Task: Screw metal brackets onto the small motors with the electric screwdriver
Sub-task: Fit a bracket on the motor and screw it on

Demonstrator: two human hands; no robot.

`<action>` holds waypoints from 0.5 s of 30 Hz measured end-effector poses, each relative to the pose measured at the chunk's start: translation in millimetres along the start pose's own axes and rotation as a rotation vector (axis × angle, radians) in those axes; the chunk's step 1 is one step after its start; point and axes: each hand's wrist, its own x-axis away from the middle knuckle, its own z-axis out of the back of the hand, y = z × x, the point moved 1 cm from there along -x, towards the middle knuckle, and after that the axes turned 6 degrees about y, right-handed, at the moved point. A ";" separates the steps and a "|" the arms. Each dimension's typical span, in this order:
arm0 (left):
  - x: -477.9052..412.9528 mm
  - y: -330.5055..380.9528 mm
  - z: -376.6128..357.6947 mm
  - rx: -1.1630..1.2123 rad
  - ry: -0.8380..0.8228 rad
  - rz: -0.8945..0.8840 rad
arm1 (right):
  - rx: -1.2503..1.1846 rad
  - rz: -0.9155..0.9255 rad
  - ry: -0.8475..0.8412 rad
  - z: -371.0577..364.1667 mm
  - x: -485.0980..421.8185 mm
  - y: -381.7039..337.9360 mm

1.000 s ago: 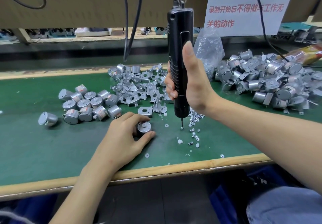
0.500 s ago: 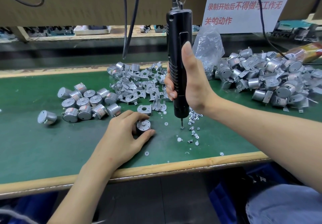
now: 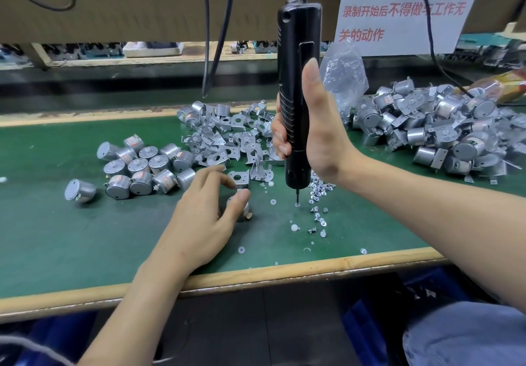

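The fingers of the right hand are clamped around the upright electric screwdriver. Below them its bit touches a screw on the green desk. The left hand has loose, apart fingers, and its thumb rests on a small motor. A bracket lies just beyond the fingertips.

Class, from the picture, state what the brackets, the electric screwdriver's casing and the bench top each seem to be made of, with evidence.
The brackets: likely stamped sheet metal, silvery, thin bent edges glinting. The electric screwdriver: casing looks like black moulded plastic, semi-gloss, ribbed grip. The bench top: green matte mat, possibly rubber; pale wood-like edging.
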 end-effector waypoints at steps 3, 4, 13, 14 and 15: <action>-3.6 -2.3 -3.0 -0.089 -0.100 0.004 | -0.008 0.014 0.000 -1.8 -2.3 -2.1; -5.1 -1.5 -3.5 -0.112 -0.108 -0.007 | -0.005 0.016 -0.003 -3.0 -2.6 -2.2; -1.0 1.5 5.3 -0.350 -0.013 -0.003 | -0.031 0.022 -0.011 -10.4 -4.9 2.6; -0.4 1.3 5.0 -0.365 -0.002 -0.001 | -0.032 0.020 -0.005 -11.1 -5.8 2.8; -0.2 1.5 4.7 -0.368 0.014 0.002 | -0.031 0.018 0.001 -11.9 -6.5 3.2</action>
